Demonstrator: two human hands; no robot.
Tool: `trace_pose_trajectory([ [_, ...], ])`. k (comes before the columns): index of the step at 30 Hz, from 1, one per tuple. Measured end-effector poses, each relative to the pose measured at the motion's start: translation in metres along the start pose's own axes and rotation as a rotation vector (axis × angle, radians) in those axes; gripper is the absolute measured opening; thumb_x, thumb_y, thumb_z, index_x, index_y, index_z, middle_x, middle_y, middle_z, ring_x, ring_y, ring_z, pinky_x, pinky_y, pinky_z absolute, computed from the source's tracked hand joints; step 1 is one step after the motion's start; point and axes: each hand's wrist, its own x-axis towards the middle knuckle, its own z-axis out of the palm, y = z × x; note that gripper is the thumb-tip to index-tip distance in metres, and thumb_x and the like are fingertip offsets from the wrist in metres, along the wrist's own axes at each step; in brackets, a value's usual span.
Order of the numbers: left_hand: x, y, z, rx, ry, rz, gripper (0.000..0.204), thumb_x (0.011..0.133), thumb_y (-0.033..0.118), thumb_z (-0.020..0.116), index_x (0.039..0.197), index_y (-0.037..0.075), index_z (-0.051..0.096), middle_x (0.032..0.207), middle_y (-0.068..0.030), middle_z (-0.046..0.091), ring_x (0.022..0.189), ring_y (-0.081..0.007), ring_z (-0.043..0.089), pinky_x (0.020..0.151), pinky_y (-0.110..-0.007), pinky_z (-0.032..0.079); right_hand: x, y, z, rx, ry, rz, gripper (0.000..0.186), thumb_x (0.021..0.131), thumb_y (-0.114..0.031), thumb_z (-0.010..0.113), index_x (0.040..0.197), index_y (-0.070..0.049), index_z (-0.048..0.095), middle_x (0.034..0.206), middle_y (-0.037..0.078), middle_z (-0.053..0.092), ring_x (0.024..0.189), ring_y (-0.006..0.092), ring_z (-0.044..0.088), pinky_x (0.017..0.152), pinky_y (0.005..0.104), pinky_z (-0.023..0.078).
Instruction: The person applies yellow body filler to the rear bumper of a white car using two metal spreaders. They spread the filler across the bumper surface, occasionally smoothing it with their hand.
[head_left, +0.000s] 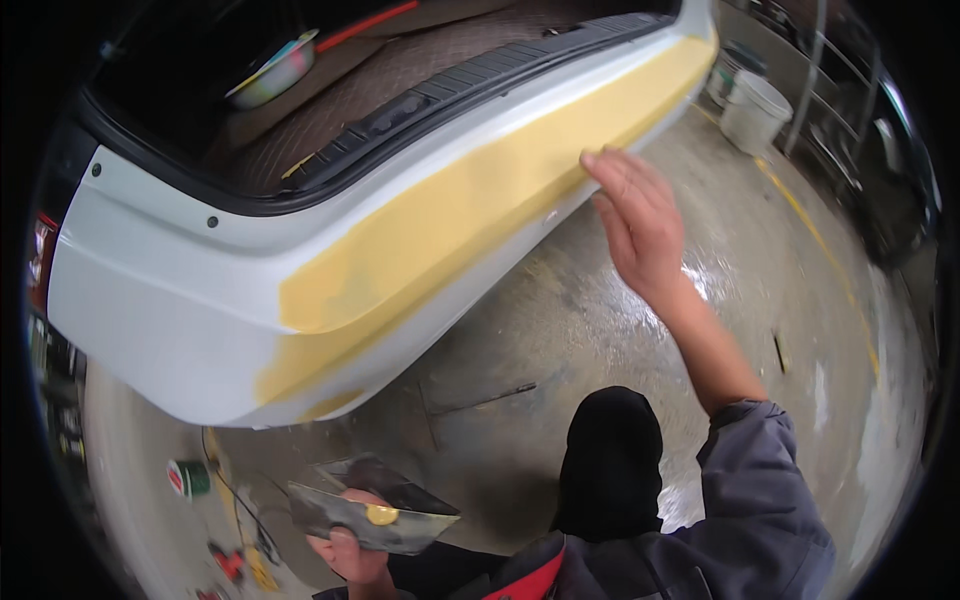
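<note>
A white car rear bumper (pixel 180 300) runs from lower left to upper right, with a broad patch of yellow filler (pixel 430 220) across it. My right hand (pixel 640 215) is stretched out over the bumper's lower edge, fingers extended and nothing in it. Whether its fingertips touch the filler I cannot tell. Low on the left, my left hand (pixel 352 553) grips thin flat putty spreaders (pixel 335 515), one grey and one darker behind it. A round dab of yellow putty (pixel 381 514) sits on the front one. Part of that hand's fingers is hidden by the spreaders.
The open trunk holds a bowl (pixel 275 78) and a red bar (pixel 368 28). A white bucket (pixel 755 112) stands on the floor beyond the bumper. A green can (pixel 188 479), a cable and a red tool (pixel 228 563) lie at lower left.
</note>
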Motion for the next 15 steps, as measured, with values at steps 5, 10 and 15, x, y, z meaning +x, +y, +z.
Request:
trace_pose_trajectory([
  [5,-0.039,0.019,0.073,0.125,0.256,0.043,0.042,0.103,0.038,0.056,0.106,-0.004,0.050,0.087,-0.0196,0.060,0.076,-0.0231,0.058,0.066,-0.034,0.046,0.011,0.087,0.022,-0.013,-0.262,-0.054,0.050,0.092,-0.019,0.065,0.140,-0.006,0.060,0.147,0.015,0.057,0.138,0.0369,0.051,0.116,0.0529,0.036],
  [10,-0.080,0.049,0.126,0.217,0.500,0.098,0.036,0.103,0.035,0.057,0.110,0.001,0.050,0.093,-0.0169,0.058,0.085,-0.0245,0.057,0.076,-0.038,0.047,0.017,0.072,0.036,0.088,-0.362,-0.170,0.064,0.086,-0.032,0.070,0.142,-0.005,0.056,0.149,0.017,0.055,0.139,0.0369,0.050,0.118,0.0529,0.034],
  [15,-0.129,0.054,0.106,0.288,0.778,0.156,0.036,0.103,0.036,0.057,0.107,0.001,0.051,0.092,-0.0159,0.057,0.087,-0.0249,0.056,0.079,-0.039,0.046,0.021,0.004,0.052,0.239,-0.387,-0.211,0.070,0.087,-0.040,0.070,0.143,-0.001,0.054,0.149,0.020,0.054,0.140,0.0382,0.050,0.117,0.0529,0.036],
])
